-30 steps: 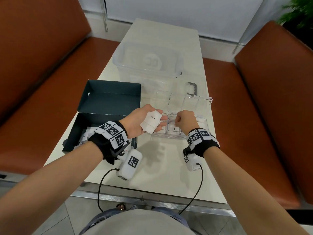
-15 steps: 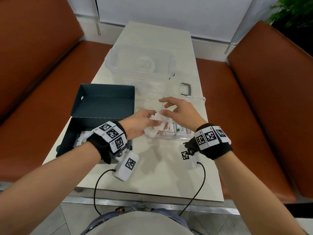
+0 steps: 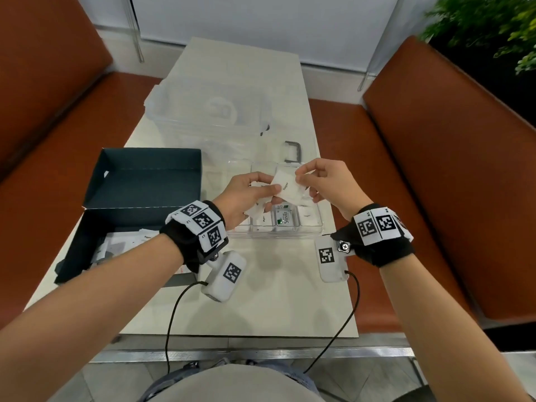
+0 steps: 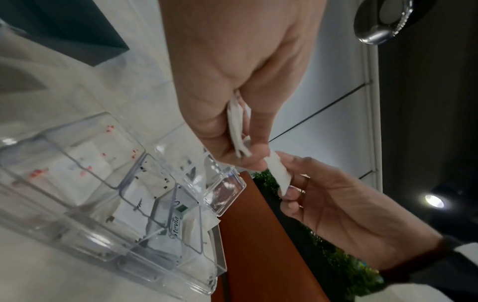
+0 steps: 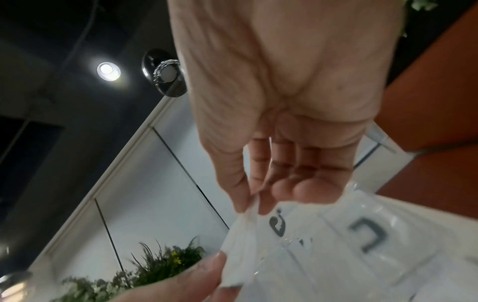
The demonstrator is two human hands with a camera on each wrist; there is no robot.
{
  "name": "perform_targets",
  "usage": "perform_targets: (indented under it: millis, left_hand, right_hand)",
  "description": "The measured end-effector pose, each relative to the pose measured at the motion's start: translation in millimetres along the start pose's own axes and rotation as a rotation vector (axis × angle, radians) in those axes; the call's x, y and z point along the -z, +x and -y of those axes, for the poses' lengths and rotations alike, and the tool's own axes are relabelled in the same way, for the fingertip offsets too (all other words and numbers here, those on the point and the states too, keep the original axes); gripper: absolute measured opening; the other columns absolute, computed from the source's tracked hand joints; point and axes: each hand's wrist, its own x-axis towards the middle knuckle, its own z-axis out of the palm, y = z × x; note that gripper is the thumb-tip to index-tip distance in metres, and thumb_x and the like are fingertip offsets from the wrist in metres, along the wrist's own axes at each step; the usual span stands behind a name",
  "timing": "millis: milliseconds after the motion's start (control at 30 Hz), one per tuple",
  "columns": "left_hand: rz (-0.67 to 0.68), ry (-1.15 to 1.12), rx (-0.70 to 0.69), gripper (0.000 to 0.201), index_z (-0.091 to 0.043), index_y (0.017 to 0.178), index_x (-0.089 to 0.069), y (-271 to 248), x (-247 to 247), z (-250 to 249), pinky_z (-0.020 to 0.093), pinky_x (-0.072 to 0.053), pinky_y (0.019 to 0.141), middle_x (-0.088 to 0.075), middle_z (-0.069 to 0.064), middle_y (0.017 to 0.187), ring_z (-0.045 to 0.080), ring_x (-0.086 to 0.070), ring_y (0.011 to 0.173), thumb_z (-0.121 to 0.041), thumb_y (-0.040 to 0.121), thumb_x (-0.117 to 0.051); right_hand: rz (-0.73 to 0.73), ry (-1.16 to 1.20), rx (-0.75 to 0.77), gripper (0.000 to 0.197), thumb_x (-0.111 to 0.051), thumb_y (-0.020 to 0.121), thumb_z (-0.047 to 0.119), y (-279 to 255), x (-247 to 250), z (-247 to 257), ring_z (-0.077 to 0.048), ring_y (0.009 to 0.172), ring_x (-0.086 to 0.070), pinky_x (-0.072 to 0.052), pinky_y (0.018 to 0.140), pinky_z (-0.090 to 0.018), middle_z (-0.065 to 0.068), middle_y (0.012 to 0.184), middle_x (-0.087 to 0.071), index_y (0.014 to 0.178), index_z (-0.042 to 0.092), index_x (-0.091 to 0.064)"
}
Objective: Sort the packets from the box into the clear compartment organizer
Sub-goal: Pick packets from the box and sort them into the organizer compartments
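Note:
Above the clear compartment organizer (image 3: 314,227), my left hand (image 3: 262,195) grips a small bundle of white packets (image 4: 236,126). My right hand (image 3: 301,177) pinches the top corner of one white packet marked Sugar (image 3: 287,187) between thumb and forefinger. My left thumb still lies on its other end. In the right wrist view the sugar packet (image 5: 248,230) hangs from the pinch. The organizer (image 4: 225,190) holds a green Stevia packet (image 3: 283,219) and other white packets in its near compartments. The dark box (image 3: 139,181) on the left holds more packets (image 3: 124,242).
A large clear storage tub (image 3: 208,111) with its lid stands behind the organizer on the pale table (image 3: 261,300). The box's open lid leans back at the left. Brown benches flank the table on both sides. A plant (image 3: 493,21) is at the far right.
My right hand rose from the organizer's compartments and took hold of a sugar packet at my left hand's bundle. Both hands now sit higher and farther back over the organizer.

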Motion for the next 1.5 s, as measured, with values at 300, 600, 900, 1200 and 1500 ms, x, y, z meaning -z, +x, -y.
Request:
perform_targets:
  millis: [300,600,900,1200,1500]
  left_hand:
    - [-0.047,0.230,-0.091,0.005,0.000,0.093,-0.065,26.6,-36.2,4.4,0.025,-0.049,0.052,-0.068,0.017,0.088,0.023,-0.064,0.067,-0.001,0.089,-0.066]
    - [-0.147,0.181,0.007,0.016,0.003,0.105,-0.064,25.6,-42.2,24.3,0.021,-0.048,0.046,-0.067,0.013,0.087,0.016,-0.063,0.057,-0.003,0.095,-0.052]
    - [-0.164,0.101,0.045,0.011,0.001,0.101,-0.063,18.0,-38.5,27.5,0.023,-0.050,0.046,-0.066,0.020,0.095,0.023,-0.064,0.067,-0.002,0.093,-0.056]
    - [-0.132,-0.047,0.140,0.029,0.003,0.124,-0.053,9.8,-37.4,2.2,0.024,-0.052,0.048,-0.060,0.018,0.104,0.020,-0.061,0.061,0.002,0.097,-0.042]
    - [-0.045,-0.182,0.218,0.063,-0.004,0.142,-0.037,12.6,-28.9,-0.3,0.042,-0.052,0.086,-0.046,0.029,0.137,0.037,-0.052,0.119,0.023,0.088,-0.020]
  right_hand:
    - [-0.069,-0.194,-0.090,0.018,-0.067,0.085,0.015,15.8,28.1,-37.6,-0.010,0.068,-0.058,-0.047,0.055,-0.018,0.002,0.083,-0.066,0.103,0.014,-0.069]
    - [-0.103,-0.301,-0.316,0.027,-0.070,0.085,0.015,21.2,10.0,-81.7,-0.012,0.058,-0.062,-0.049,0.048,-0.017,-0.018,0.115,-0.060,0.110,0.009,-0.061]
    - [-0.132,-0.337,-0.244,0.013,-0.072,0.083,0.010,13.1,-12.8,-84.3,-0.023,0.069,-0.064,-0.052,0.060,-0.026,-0.014,0.100,-0.065,0.077,0.009,-0.061]
    - [0.124,-0.657,-0.209,0.017,-0.070,0.085,0.014,18.5,-2.9,-71.3,-0.022,0.097,-0.061,-0.049,0.084,-0.030,-0.007,0.107,-0.065,0.102,0.012,-0.072]
    - [0.145,-0.897,-0.100,0.025,-0.068,0.085,0.012,9.5,-6.3,-71.6,-0.018,0.106,-0.057,-0.034,0.093,-0.039,0.009,0.106,-0.068,0.104,0.029,-0.069]
